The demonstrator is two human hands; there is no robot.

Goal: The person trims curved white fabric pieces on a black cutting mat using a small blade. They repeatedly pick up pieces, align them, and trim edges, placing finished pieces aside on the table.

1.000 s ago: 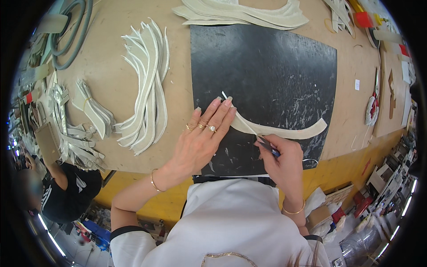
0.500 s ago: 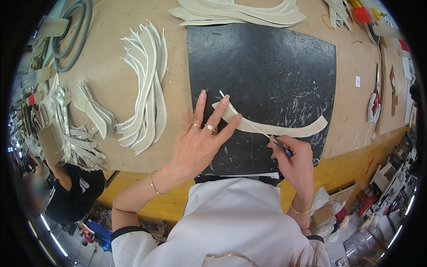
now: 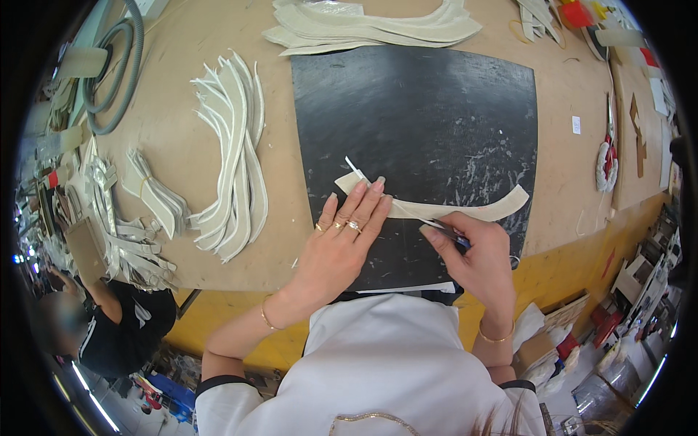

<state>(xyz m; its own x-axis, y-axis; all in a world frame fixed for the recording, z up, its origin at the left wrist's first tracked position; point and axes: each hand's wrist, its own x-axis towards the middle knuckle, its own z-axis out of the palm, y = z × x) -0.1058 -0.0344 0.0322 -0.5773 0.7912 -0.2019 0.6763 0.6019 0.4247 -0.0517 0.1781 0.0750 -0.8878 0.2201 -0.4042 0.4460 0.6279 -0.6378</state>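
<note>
A curved cream strip [image 3: 483, 211] lies across the black mat [image 3: 414, 109] in front of me. My left hand [image 3: 340, 240] rests on the strip's left part, its fingers stretched out flat and close together. A narrow white cord or edging [image 3: 352, 166] sticks out past those fingertips at the far left end. Closed around a small pointed tool [image 3: 461, 238] with a dark handle, my right hand [image 3: 476, 254] sits at the strip's near edge. The tool's pale tip points left, toward the edging between my hands. Its exact kind is partly hidden by my fingers.
Layered cream strips [image 3: 236, 160] lie left of the mat, beside a banded bundle [image 3: 154, 192]. Another stack [image 3: 371, 33] touches the mat's far edge. Scissors with red-and-white handles [image 3: 607, 163] lie at the right. A grey hose [image 3: 134, 73] loops at far left; a person [image 3: 123, 323] is nearby.
My left fingers have drawn together and slid along the strip, where they had been spread apart. My right hand has moved slightly left with the tool. The whole view has shifted a little.
</note>
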